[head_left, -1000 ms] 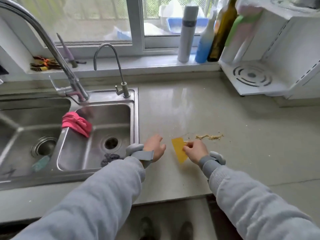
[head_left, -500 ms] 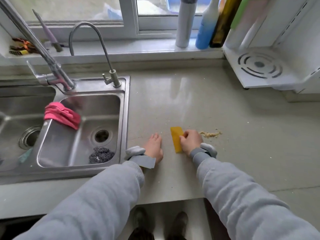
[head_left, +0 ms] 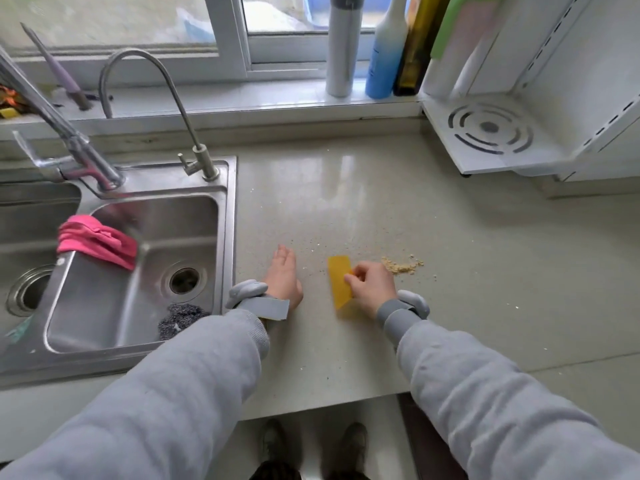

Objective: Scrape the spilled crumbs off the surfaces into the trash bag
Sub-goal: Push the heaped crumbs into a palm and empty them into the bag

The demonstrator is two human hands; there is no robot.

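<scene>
Now flatter, left hand [head_left: 284, 278]; right hand's [head_left: 372, 285] grip unchanged on scraper [head_left: 339, 279]

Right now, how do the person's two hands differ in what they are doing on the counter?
The right hand pinches the yellow scraper with curled fingers; the left hand holds nothing, its fingers straight. The left hand lies near the sink edge; the right hand sits just beside the crumb pile. Both wear a grey wrist device and grey sleeves, and both are low over the countertop.
</scene>
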